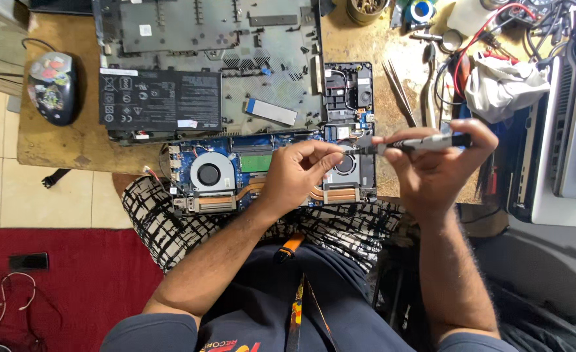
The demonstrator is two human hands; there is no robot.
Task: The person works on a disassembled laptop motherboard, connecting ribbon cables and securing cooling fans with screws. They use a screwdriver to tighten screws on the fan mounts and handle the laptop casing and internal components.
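Observation:
An opened laptop lies on the wooden table, its blue board, round fan and copper heat pipes exposed. My right hand holds a grey and black screwdriver level above the laptop's right side. My left hand pinches the screwdriver's tip end between thumb and fingers, over the second fan. A black battery pack lies loose on the laptop's upper half.
A decorated mouse sits at the table's left end. Tweezers, red wires and a crumpled white cloth clutter the right. A grey device stands at far right. A red rug covers the floor below.

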